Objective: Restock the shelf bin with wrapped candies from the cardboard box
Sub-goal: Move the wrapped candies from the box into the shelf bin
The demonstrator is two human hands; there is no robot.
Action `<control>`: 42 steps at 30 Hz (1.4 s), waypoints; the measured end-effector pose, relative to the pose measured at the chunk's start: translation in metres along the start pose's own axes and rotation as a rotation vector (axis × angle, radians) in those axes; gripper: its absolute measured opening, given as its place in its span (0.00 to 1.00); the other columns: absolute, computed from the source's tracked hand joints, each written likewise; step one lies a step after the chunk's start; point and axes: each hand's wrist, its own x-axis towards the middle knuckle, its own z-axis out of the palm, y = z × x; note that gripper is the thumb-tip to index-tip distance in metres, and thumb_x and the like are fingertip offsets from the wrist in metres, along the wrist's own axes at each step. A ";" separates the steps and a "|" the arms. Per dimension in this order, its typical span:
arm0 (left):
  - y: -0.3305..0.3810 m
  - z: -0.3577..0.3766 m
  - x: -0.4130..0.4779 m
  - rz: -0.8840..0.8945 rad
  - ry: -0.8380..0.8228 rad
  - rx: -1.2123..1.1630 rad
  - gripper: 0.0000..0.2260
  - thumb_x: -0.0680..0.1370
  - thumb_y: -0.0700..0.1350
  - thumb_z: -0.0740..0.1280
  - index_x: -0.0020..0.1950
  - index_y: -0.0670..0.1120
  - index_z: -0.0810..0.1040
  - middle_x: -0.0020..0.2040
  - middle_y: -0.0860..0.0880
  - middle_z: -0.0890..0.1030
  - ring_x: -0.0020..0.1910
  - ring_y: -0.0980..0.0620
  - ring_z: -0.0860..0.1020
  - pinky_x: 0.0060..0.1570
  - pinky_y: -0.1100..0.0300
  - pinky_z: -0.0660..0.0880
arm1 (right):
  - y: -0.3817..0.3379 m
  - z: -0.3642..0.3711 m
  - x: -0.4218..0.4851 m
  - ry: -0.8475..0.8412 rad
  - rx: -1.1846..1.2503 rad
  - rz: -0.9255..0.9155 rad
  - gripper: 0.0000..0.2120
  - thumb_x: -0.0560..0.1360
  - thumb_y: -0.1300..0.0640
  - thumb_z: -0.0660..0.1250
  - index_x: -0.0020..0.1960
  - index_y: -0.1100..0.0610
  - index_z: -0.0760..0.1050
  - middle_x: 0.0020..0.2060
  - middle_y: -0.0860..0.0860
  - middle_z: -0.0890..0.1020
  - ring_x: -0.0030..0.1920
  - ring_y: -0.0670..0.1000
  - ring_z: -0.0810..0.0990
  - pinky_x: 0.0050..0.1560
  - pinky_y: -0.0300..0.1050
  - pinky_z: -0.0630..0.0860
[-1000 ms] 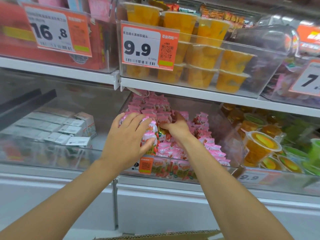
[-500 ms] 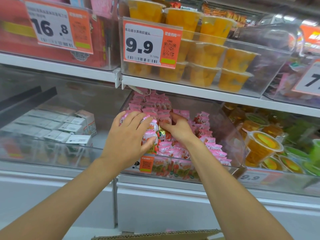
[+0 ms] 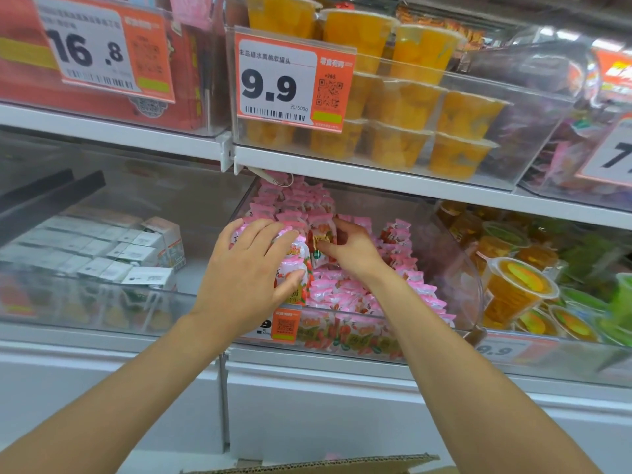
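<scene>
Reaching in: both forearms stretch up from the bottom of the view into the shelf bin (image 3: pixel 455 254), a clear plastic tub on the lower shelf.
Left hand: the left hand (image 3: pixel 246 278) sits at the bin's front left corner. Its fingers are spread and curled over a handful of candies (image 3: pixel 297 265) with the thumb tucked beneath, so the grip is closed round the handful.
Right hand: the right hand (image 3: pixel 352 249) is deeper in the bin, just beside the left. Its thumb and fingertips pinch one candy packet (image 3: pixel 321 239), held upright, with red and gold print on it.
Wrapped candies: pink-and-white wrapped candies (image 3: pixel 345 289) cover the bin's floor, heaped higher at the back left and lower toward the right, where the clear wall shows bare.
Cardboard box: only the top edge of the cardboard box (image 3: pixel 307 465) shows at the bottom of the view, below the arms and well apart from the bin. Its contents are out of sight.
Bin tag: a small orange tag (image 3: pixel 285 325) hangs on the bin's front, partly hidden by the left wrist.
Shelf above: peach cups (image 3: pixel 403 107) are stacked in a clear bin behind a 9.9 price tag (image 3: pixel 294 82). A 16.8 price tag (image 3: pixel 102 49) hangs to its left.
Neighbours: white cartons (image 3: pixel 136 248) lie in the bin to the left, and orange and green jelly cups (image 3: pixel 519 285) sit to the right.
</scene>
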 end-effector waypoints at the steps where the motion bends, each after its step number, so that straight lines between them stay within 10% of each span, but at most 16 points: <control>1: 0.000 0.000 0.000 0.001 -0.003 0.003 0.23 0.79 0.59 0.57 0.67 0.48 0.75 0.64 0.48 0.78 0.67 0.47 0.73 0.70 0.45 0.62 | -0.002 0.001 -0.002 -0.041 -0.046 0.004 0.23 0.80 0.59 0.65 0.74 0.56 0.67 0.65 0.52 0.77 0.63 0.53 0.77 0.48 0.28 0.74; 4: 0.000 0.000 -0.001 0.003 0.009 0.007 0.23 0.79 0.58 0.57 0.67 0.47 0.76 0.63 0.48 0.78 0.66 0.46 0.73 0.70 0.45 0.62 | -0.004 0.004 -0.008 -0.148 -0.189 -0.001 0.33 0.83 0.53 0.60 0.80 0.52 0.44 0.76 0.51 0.63 0.72 0.54 0.68 0.57 0.36 0.67; 14: 0.000 0.000 0.000 0.000 0.011 0.013 0.24 0.79 0.59 0.56 0.67 0.47 0.76 0.63 0.47 0.78 0.66 0.46 0.73 0.70 0.45 0.63 | -0.005 0.000 -0.015 -0.265 -0.246 0.010 0.46 0.79 0.58 0.67 0.79 0.47 0.34 0.76 0.51 0.63 0.71 0.53 0.69 0.58 0.36 0.69; 19: 0.000 0.000 -0.001 -0.001 0.008 0.016 0.24 0.79 0.59 0.56 0.67 0.47 0.76 0.63 0.48 0.78 0.66 0.46 0.73 0.70 0.45 0.62 | 0.001 -0.005 -0.013 -0.226 -0.133 0.026 0.38 0.77 0.60 0.69 0.79 0.50 0.51 0.63 0.45 0.76 0.50 0.41 0.79 0.47 0.30 0.75; 24: 0.000 0.000 0.000 0.003 0.019 0.014 0.23 0.79 0.58 0.57 0.67 0.47 0.76 0.63 0.47 0.78 0.66 0.46 0.73 0.70 0.44 0.63 | -0.001 -0.001 -0.009 -0.154 -0.235 -0.038 0.37 0.78 0.56 0.68 0.80 0.51 0.52 0.75 0.51 0.66 0.71 0.53 0.69 0.62 0.37 0.68; 30: 0.000 0.002 -0.001 0.009 0.036 0.005 0.23 0.79 0.58 0.57 0.67 0.47 0.76 0.64 0.47 0.78 0.66 0.46 0.73 0.70 0.44 0.62 | 0.003 -0.001 -0.013 -0.216 -0.262 -0.041 0.42 0.79 0.52 0.67 0.80 0.49 0.41 0.78 0.48 0.56 0.76 0.50 0.61 0.62 0.33 0.61; 42: -0.002 0.002 0.000 0.019 0.023 -0.032 0.24 0.78 0.59 0.56 0.68 0.47 0.75 0.64 0.47 0.77 0.67 0.46 0.72 0.70 0.44 0.63 | -0.005 -0.007 -0.018 -0.050 -0.101 -0.060 0.40 0.75 0.60 0.71 0.80 0.50 0.52 0.76 0.48 0.62 0.75 0.49 0.62 0.53 0.19 0.61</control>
